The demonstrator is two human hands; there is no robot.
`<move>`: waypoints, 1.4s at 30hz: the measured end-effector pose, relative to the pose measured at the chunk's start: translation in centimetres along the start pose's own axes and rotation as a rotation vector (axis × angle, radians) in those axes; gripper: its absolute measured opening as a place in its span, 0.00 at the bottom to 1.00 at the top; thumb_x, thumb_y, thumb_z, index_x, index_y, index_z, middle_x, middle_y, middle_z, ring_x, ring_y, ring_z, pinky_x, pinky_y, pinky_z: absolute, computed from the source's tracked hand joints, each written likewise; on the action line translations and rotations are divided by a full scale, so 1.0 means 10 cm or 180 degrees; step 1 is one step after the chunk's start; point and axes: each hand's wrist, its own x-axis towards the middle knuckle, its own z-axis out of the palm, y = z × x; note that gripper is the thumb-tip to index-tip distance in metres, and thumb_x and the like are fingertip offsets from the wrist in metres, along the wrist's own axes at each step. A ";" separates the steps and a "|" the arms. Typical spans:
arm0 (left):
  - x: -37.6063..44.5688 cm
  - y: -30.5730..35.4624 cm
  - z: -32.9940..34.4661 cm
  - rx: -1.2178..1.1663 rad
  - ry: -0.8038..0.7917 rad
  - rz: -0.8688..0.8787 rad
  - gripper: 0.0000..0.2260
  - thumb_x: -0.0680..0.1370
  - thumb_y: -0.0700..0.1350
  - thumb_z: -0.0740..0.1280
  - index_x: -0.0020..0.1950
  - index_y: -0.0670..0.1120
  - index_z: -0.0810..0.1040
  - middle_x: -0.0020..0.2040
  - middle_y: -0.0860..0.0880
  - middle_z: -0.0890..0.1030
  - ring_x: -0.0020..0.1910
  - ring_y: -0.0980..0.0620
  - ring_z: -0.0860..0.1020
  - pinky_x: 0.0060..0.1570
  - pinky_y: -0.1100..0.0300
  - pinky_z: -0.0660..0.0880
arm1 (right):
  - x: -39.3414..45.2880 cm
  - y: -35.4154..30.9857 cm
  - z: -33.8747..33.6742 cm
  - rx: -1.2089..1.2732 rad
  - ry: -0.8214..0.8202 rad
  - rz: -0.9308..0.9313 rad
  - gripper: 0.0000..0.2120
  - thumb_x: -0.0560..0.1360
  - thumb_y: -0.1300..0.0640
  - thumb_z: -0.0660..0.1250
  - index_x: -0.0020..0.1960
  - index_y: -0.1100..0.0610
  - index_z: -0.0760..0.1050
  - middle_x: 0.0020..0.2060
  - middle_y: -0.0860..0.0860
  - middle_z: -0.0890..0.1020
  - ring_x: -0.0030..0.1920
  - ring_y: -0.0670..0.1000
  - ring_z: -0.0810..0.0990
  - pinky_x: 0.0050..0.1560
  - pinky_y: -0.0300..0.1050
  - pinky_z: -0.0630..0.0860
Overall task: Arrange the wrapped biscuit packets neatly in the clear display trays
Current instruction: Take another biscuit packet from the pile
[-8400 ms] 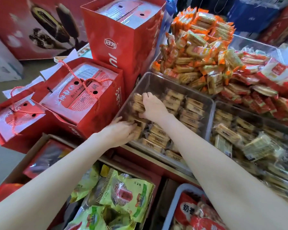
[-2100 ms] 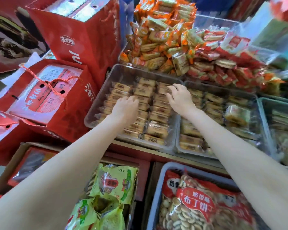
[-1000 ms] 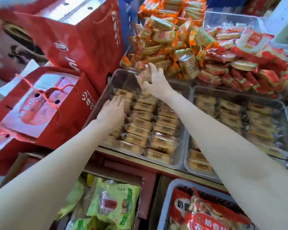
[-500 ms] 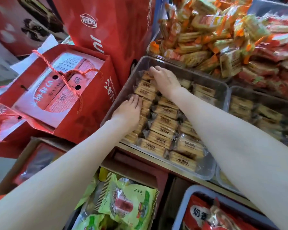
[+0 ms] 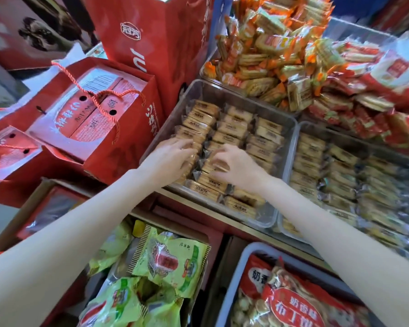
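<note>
Both hands work inside the left tray, a clear tray holding biscuit packets laid in three rows. The left hand lies over the left row near the tray's front, its fingers curled down onto the packets there; whether they pinch one or only press cannot be told. The right hand is just beside it over the middle row, fingers bent and closing on a packet that sits slightly askew. The two hands are near each other but apart. A second clear tray touches the first on its right and holds more rows of the same packets. Behind both trays rise a heap of orange packets and a heap of red packets. Red gift boxes stand to the left of the trays. In front, lower down, lie green bags and a red bag of small round biscuits in a grey bin.
</note>
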 end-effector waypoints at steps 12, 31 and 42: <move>-0.12 0.17 -0.18 -0.0622 -0.0795 -0.0724 0.09 0.75 0.44 0.69 0.55 0.48 0.82 0.54 0.49 0.79 0.47 0.54 0.73 0.49 0.65 0.68 | 0.08 -0.23 0.32 0.0117 -0.0248 0.0330 0.24 0.75 0.51 0.68 0.69 0.53 0.70 0.62 0.55 0.69 0.64 0.57 0.67 0.65 0.52 0.68; -0.11 0.15 -0.17 -0.0550 -0.0966 -0.1196 0.15 0.77 0.38 0.64 0.60 0.53 0.80 0.61 0.47 0.78 0.56 0.47 0.77 0.52 0.59 0.73 | 0.16 -0.42 0.32 -0.0042 0.0345 0.0794 0.06 0.74 0.65 0.62 0.45 0.60 0.78 0.48 0.55 0.78 0.50 0.55 0.76 0.44 0.46 0.73; -0.10 0.20 -0.19 -0.0468 -0.1088 -0.1192 0.15 0.78 0.42 0.63 0.65 0.49 0.76 0.62 0.44 0.77 0.59 0.45 0.75 0.58 0.55 0.72 | -0.04 -0.36 0.04 0.0731 0.0604 0.0711 0.03 0.78 0.62 0.63 0.46 0.56 0.73 0.51 0.52 0.74 0.49 0.50 0.73 0.54 0.44 0.72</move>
